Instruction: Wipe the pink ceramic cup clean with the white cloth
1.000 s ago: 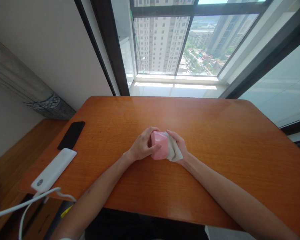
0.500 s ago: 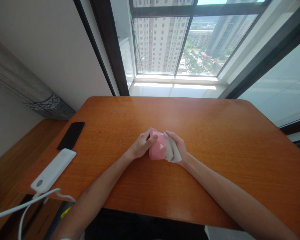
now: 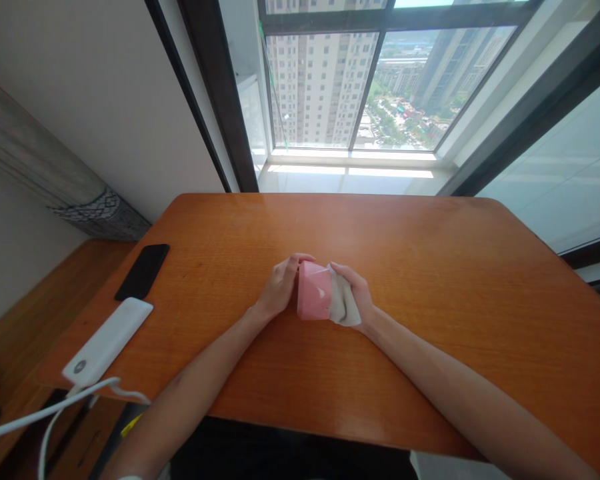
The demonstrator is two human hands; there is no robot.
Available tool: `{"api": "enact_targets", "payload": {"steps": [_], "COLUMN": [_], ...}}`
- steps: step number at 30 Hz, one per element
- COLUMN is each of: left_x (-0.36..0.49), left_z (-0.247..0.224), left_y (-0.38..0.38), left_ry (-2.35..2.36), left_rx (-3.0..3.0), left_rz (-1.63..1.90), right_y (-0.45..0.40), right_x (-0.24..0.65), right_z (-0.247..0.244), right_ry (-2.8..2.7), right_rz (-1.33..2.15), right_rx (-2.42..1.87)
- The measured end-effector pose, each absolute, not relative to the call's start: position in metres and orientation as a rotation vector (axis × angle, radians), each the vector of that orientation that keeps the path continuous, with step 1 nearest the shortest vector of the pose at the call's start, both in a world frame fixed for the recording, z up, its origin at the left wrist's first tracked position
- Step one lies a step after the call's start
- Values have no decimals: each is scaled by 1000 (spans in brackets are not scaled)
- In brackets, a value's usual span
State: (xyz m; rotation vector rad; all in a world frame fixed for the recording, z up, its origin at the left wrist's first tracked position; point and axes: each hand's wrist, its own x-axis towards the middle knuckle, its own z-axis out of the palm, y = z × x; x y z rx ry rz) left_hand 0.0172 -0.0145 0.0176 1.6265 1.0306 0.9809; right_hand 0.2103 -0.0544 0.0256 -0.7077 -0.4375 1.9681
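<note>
Pink block [image 3: 313,291] fills the middle of my head-camera feed, held about mid-desk on the orange wood desk [image 3: 430,267]. Both hands are together on it. My view shows the left hand [image 3: 281,287] clamped against the block's left side, its fingers [image 3: 293,267] curled around toward the top corner. The right hand [image 3: 354,293] presses a crumpled white cloth [image 3: 342,305] against the block's right face, with the cloth bunched between palm and block. From here I cannot tell whether the underside of the block is touching the desk. A pale glare marks the face turned toward me.

Both forearms run back from the hands toward the desk's near edge, the left one crossing it near the near-left corner. Along the left edge, well apart from the hands, lies a black phone [image 3: 143,272]. Just beside it, nearer the corner, is a white power bank [image 3: 107,341], and a white cable [image 3: 40,415] leads from that end over the desk's edge. A small yellow item [image 3: 133,425] shows below the near edge, too small for me to name. Beyond the far edge, a large window [image 3: 320,87] looks out on high-rise towers.
</note>
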Motion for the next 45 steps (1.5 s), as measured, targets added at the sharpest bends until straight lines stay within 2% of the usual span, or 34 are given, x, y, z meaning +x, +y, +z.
{"api": "enact_targets", "payload": {"steps": [5, 9, 13, 15, 21, 30, 45], "left_x": [12, -3, -18, -21, -23, -20, -11], "left_z": [-2, -3, 11, 17, 22, 17, 31], "left_y": [-1, 7, 8, 7, 6, 4, -8], "left_ry": [1081, 903, 548, 492, 547, 532, 640], "left_rx": [1639, 2028, 2656, 2788, 2810, 2825, 2793], "left_rz": [1177, 1250, 1037, 941, 770, 709, 573], "right_y": [-52, -51, -50, -49, -46, -41, -40], "right_x": [211, 211, 210, 210, 215, 222, 226], "right_z": [24, 24, 24, 23, 18, 15, 14], "right_ry": [-414, -367, -426, -447, -462, -253, -292], "right_rz": [1985, 2014, 2033, 2031, 2040, 1983, 2020], "right_rx": [-719, -712, -640, -615, -672, -659, -652]}}
